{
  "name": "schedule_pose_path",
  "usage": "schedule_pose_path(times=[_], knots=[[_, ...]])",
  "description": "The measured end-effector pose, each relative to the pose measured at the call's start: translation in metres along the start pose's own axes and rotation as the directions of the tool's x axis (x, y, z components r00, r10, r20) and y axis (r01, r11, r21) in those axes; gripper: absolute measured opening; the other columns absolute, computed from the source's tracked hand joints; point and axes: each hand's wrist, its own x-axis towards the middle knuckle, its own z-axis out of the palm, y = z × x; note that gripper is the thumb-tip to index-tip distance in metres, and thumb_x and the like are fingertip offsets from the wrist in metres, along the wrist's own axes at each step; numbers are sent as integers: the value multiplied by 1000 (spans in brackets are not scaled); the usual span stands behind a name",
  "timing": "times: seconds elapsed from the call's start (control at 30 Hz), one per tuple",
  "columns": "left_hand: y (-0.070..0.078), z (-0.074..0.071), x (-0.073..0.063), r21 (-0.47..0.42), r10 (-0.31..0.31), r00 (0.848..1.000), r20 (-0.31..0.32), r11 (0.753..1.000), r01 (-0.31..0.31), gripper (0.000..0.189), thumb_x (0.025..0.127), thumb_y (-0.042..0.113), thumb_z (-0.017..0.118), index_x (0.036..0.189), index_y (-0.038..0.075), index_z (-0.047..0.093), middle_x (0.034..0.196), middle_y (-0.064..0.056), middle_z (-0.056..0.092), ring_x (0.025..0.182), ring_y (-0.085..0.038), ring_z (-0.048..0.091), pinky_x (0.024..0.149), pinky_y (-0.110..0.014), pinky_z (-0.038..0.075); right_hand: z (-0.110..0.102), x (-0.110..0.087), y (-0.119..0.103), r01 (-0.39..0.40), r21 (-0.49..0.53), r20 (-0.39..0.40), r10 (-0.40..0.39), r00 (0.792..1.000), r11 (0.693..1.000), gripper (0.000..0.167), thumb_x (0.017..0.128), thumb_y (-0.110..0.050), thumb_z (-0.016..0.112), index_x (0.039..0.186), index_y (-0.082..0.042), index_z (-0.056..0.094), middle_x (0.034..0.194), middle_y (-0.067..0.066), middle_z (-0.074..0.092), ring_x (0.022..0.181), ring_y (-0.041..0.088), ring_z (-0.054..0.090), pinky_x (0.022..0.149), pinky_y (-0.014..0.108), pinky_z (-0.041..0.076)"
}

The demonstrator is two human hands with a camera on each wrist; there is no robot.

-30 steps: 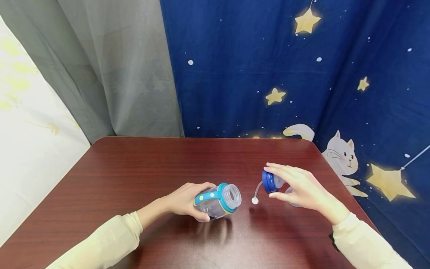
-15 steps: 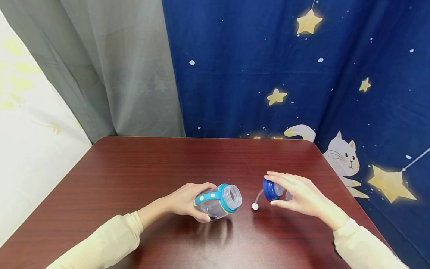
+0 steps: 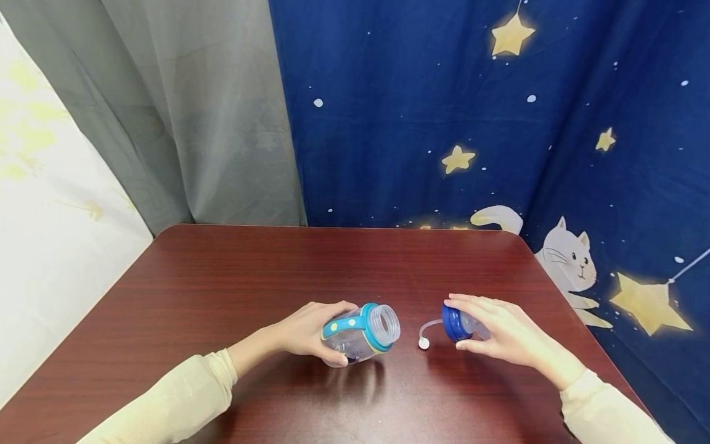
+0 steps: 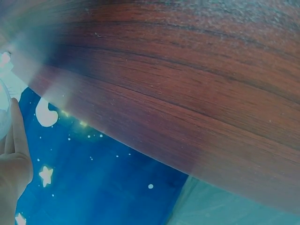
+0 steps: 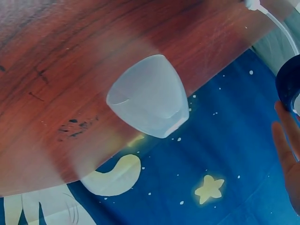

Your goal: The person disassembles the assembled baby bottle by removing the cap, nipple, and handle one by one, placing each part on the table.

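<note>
My left hand (image 3: 316, 333) grips a clear baby bottle (image 3: 352, 345) with a teal collar and a dotted teal handle. The bottle is tilted close over the table, its uncovered mouth facing right. In my right hand (image 3: 507, 330), thumb and fingers hold a blue bottle lid (image 3: 453, 323) on its side. A thin clear straw (image 3: 431, 323) with a white ball end (image 3: 424, 343) sticks out of the lid toward the bottle, a gap between them. The right wrist view shows a translucent dome-shaped cover (image 5: 150, 96) apart from the lid; in the head view my right hand largely hides it.
The dark red wooden table (image 3: 266, 265) has rounded far corners. Behind it hang a grey curtain (image 3: 227, 123) and a blue star-patterned curtain (image 3: 383, 142). A pale patterned cloth (image 3: 50, 246) lies along the left side.
My right hand has lowered toward the table with the lid, then shifted slightly right, and the straw's ball end has come down with it. My left hand and the bottle have stayed nearly still.
</note>
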Motion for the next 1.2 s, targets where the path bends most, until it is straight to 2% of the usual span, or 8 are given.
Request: schedule_pose_path(times=[0.43, 0.73, 0.9, 1.2], knots=[[-1, -1, -1, -3, -10, 1000, -2, 1000, 10, 71, 64, 58, 67, 121, 25, 43, 95, 17, 54, 80, 0, 51, 67, -22, 43, 8, -17, 1, -49, 23, 105, 47, 993, 999, 67, 62, -43, 75, 120, -19, 53, 116, -4, 54, 96, 13, 53, 70, 37, 47], [0, -1, -1, -5, -10, 1000, -2, 1000, 10, 71, 64, 58, 67, 121, 24, 43, 95, 16, 55, 80, 0, 51, 66, -22, 43, 14, -27, 0, -15, 24, 140, 11, 990, 1000, 64, 65, -43, 74, 119, -15, 54, 114, 0, 55, 98, 13, 53, 68, 37, 48], [1, -1, -2, -15, -7, 1000, -7, 1000, 7, 71, 64, 57, 67, 122, 24, 43, 95, 16, 55, 80, -1, 51, 66, -23, 44, 18, -33, -2, 0, 25, 191, -5, 982, 1000, 62, 65, -42, 74, 118, -14, 55, 114, 2, 55, 99, 15, 53, 69, 38, 48], [0, -1, -2, -3, -4, 1000, -8, 1000, 4, 72, 64, 58, 67, 122, 24, 42, 95, 16, 55, 80, 0, 51, 67, -22, 43, 23, -35, -5, 58, -19, 223, -52, 973, 998, 61, 63, -41, 75, 115, -15, 56, 110, 4, 57, 92, 19, 56, 67, 41, 47]])
